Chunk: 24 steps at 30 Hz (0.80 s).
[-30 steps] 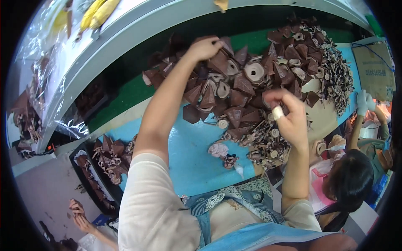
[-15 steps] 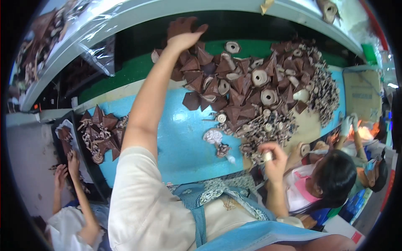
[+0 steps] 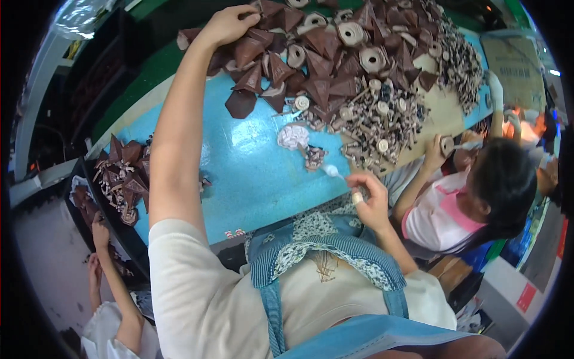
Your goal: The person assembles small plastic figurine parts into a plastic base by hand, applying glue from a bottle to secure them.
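Observation:
At the far left of the pile, my left hand (image 3: 232,25) has its thumb and fingers curled at the edge of a brown pointed piece (image 3: 270,8), closed on it. My right hand (image 3: 372,200) is low over the near edge of the table, thumb and index finger apart, with a pale band around one digit. Its fingertips are next to the thin end of a small white tool with a rounded head (image 3: 330,170). Beyond that lie a small clump of brown bits (image 3: 314,157) and a round whitish patterned piece (image 3: 293,137).
Pale ring pieces (image 3: 372,59) lie among brown cones on the blue tabletop (image 3: 239,173). Small bits (image 3: 382,122) are heaped nearer. Another pile (image 3: 128,173) sits at left beside a black tray (image 3: 113,239). People work on both sides; a carton (image 3: 508,66) stands far right.
My left hand has come from behind the pile onto its left edge, fingers curling in. My right hand has moved left toward the white tool. The view has shifted.

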Available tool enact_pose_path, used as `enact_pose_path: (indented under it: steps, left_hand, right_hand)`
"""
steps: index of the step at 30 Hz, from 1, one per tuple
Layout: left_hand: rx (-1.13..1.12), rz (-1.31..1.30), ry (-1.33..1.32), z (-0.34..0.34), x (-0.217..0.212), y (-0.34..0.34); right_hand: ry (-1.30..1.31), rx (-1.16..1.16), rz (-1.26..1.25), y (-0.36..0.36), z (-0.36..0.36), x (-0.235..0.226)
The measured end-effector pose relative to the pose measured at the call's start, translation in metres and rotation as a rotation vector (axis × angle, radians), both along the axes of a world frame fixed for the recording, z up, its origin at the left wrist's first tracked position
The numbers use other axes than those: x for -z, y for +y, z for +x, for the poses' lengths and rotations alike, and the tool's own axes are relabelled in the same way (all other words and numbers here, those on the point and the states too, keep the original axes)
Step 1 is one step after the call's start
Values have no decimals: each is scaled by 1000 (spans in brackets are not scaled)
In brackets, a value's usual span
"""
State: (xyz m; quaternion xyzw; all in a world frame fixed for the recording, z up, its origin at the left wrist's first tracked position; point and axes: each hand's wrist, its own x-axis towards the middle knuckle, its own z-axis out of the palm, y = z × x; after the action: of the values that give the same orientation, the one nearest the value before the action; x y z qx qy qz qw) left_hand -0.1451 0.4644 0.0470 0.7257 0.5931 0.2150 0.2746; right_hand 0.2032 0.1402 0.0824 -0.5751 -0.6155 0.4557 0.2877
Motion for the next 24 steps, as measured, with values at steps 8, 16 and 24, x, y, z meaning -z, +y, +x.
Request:
enact_pose_path:
  steps: [8, 16, 24]
  left_hand:
    - [133, 263, 99, 35, 5, -70]
    - [101, 757, 436, 77, -16, -121]
    - [-234, 280, 410, 91, 19, -218]
  right_hand:
    - [175, -17, 237, -10, -11, 43]
    - [-2, 55, 457, -8, -11, 94]
    - [7, 67, 662, -6, -32, 102]
